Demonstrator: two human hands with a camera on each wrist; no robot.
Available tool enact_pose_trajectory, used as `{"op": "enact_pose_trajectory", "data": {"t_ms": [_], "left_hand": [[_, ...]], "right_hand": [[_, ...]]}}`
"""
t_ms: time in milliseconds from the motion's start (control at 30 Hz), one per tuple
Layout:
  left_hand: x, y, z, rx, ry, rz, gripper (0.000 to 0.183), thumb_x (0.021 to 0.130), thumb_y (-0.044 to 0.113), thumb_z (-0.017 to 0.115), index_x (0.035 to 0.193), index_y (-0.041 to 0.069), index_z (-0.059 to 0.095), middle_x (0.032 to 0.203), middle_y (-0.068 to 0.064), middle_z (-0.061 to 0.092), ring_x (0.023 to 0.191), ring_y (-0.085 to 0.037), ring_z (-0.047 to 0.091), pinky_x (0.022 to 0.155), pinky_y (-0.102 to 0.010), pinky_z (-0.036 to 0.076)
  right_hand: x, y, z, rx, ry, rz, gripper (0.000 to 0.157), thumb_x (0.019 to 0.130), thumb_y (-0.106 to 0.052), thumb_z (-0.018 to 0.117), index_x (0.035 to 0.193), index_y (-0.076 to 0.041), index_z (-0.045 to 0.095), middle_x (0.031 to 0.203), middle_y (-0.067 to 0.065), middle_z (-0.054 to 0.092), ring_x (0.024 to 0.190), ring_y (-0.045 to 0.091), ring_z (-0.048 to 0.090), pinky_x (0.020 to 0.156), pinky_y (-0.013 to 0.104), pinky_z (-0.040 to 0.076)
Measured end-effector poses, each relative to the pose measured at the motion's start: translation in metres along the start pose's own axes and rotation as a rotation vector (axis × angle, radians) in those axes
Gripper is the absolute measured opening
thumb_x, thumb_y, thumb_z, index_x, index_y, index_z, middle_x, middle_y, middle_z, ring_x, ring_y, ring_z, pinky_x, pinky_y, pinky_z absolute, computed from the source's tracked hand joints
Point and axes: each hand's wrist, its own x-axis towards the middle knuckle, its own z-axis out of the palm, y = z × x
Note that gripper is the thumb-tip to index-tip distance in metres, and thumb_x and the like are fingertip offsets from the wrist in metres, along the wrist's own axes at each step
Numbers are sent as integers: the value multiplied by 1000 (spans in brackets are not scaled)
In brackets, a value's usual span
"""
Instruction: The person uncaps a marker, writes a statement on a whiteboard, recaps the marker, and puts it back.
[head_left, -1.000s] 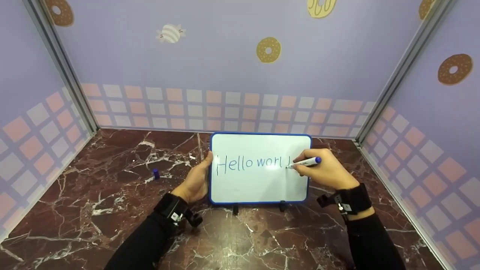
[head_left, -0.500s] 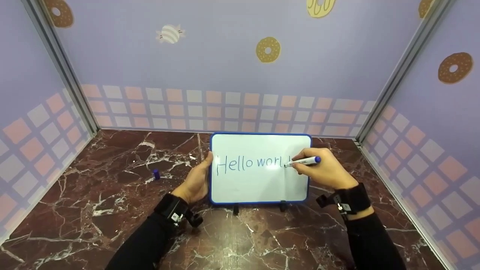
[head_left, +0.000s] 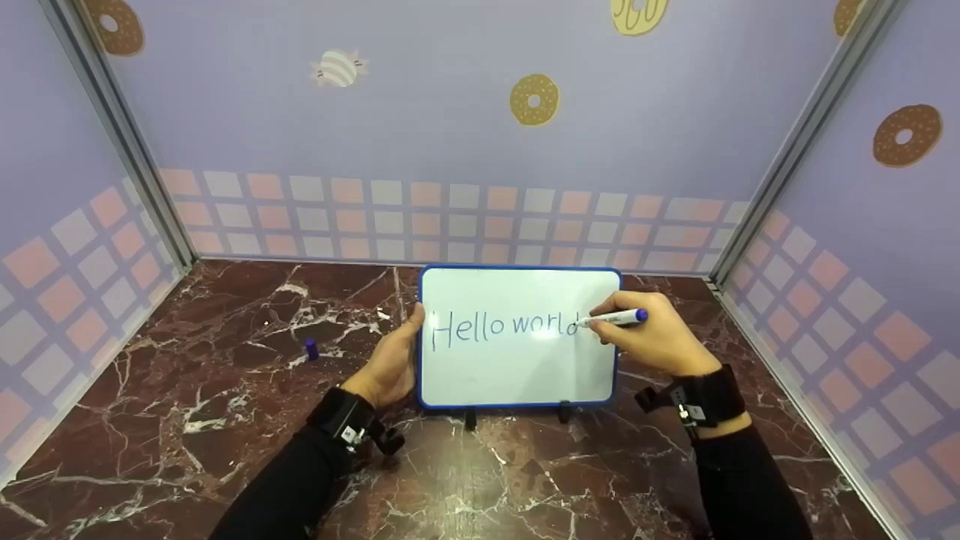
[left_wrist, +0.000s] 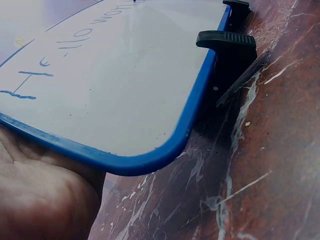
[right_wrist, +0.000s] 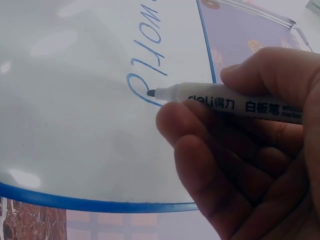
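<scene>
A small whiteboard with a blue frame stands tilted back, bearing "Hello world" in blue handwriting. My left hand grips its left edge, thumb at the frame and the other fingers hidden behind. In the left wrist view, the palm lies under the blue frame. My right hand pinches a white whiteboard marker with a blue end. In the right wrist view, the dark tip of the marker is right at the stroke of the last letter, "d".
Two black stand feet hold the board's lower edge. A blue marker cap is on the dark red marbled table, left of my left hand. Patterned lilac walls enclose the table at the back and sides.
The marker tip has moved left and then back right, and the rounded part of the "d" now shows beside its stem. The left hand and the board have stayed in place.
</scene>
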Motion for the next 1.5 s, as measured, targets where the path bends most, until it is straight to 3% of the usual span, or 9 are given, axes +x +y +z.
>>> {"op": "enact_pose_trajectory", "data": {"t_ms": [400,667,867,1300,1500], "left_hand": [[1,-1,1,-2,14,2,63,116,65,39,152,19,62,133,-12,77,117,-31,75,99,-52,61],[1,-1,0,11,6,3,66,116,66,37,158,19,56,137,-13,75,118,-32,74,99,-53,61],[1,0,1,2,6,-3,66,117,65,36,160,19,54,139,-14,74,119,-33,73,100,-54,61],[2,0,0,8,28,2,66,115,66,41,158,19,57,138,-14,74,119,-34,74,100,-54,60],[2,-1,-1,8,29,0,67,115,67,40,158,18,56,138,-14,74,119,-33,74,100,-54,60]], "right_hand": [[-2,1,-4,14,-37,60,4,101,-11,82,98,-9,83,79,-1,76,60,17,64,54,26,54],[-3,1,-7,5,-45,47,4,101,-12,83,97,-11,83,79,-1,75,63,15,63,59,25,53],[-3,2,-8,-5,-38,48,5,100,-12,83,96,-11,83,76,-2,73,60,14,60,55,24,50],[-4,-1,-10,69,-28,63,4,102,-13,83,99,-11,83,79,4,77,59,16,65,51,23,52],[-5,-1,-13,94,13,36,4,103,-12,83,103,-8,83,83,5,78,64,19,72,55,24,58]]}}
